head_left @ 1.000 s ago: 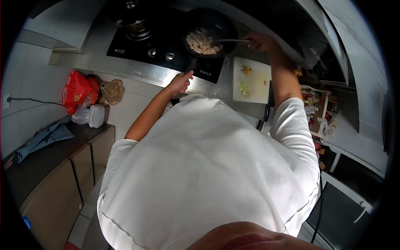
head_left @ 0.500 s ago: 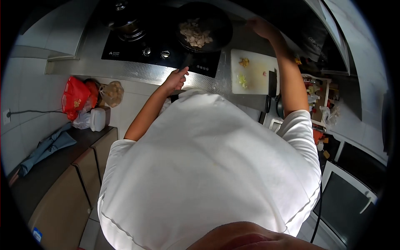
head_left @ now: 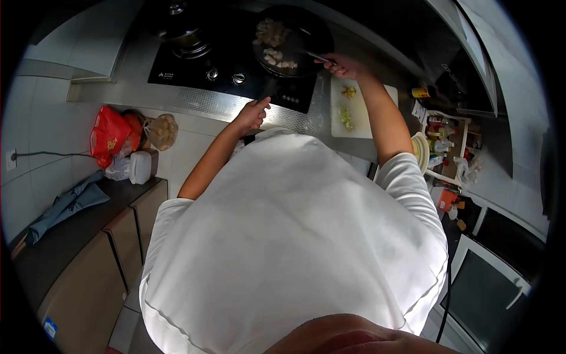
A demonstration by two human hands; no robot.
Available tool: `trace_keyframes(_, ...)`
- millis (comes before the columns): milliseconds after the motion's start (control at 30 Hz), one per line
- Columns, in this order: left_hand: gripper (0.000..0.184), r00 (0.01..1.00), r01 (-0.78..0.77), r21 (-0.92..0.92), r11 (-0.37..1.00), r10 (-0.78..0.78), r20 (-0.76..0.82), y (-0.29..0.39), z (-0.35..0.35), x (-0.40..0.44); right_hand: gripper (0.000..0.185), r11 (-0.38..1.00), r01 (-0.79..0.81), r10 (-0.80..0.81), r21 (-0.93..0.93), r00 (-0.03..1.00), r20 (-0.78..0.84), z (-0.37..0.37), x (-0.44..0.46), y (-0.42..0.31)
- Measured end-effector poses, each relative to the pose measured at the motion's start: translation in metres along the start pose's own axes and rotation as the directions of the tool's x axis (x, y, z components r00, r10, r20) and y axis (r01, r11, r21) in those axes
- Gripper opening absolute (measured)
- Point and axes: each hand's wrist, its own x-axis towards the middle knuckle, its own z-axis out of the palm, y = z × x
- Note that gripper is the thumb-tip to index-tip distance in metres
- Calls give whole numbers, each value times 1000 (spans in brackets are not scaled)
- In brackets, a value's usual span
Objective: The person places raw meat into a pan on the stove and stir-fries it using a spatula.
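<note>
A dark wok [head_left: 309,35] rests on the right side of the black stove [head_left: 230,53], with pale meat pieces [head_left: 272,32] in it, split into a rear clump and a nearer one. My left hand [head_left: 254,114] is closed round the wok's dark handle at the stove's front edge. In my right hand [head_left: 345,66] is the handle of a metal spatula [head_left: 319,57], whose far end reaches into the wok; its blade is too dark to make out. Right of the stove lies a white cutting board [head_left: 359,112] with yellowish bits [head_left: 349,92] and chopped green pieces [head_left: 346,118].
A lidded pot [head_left: 177,26] stands on the left burner. Far left are a red bag [head_left: 110,133], a white container [head_left: 140,167] and a folded blue umbrella [head_left: 71,203] on a dark counter. A rack of bottles [head_left: 442,144] stands at the right, below the range hood [head_left: 466,71].
The spatula and my right hand have come nearer the wok's right side and lower. The meat, gathered in one heap before, now shows a gap between two clumps. My left hand keeps its hold.
</note>
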Motion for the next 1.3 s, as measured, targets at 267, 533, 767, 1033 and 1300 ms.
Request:
trace_keyframes(267,36,1000,10,25,1000,-10,1,3,-1,-2,33,164,-171,-773,-972,590,-234,36,-50,9)
trace_keyframes(533,35,1000,20,-14,1000,-20,13,0,1,1,25,-207,-456,-954,-866,290,75,73,-1,45)
trace_keyframes(767,36,1000,30,-10,1000,-30,2,0,-1,2,35,-158,-415,-935,-896,355,1,126,-84,71)
trace_keyframes(1033,37,1000,27,3,1000,-27,10,0,0,1,36,-98,-556,-958,-825,277,-72,126,-63,78)
trace_keyframes(1300,37,1000,9,11,1000,-9,6,0,0,0,32,-116,-574,-948,-810,307,-82,133,-116,73)
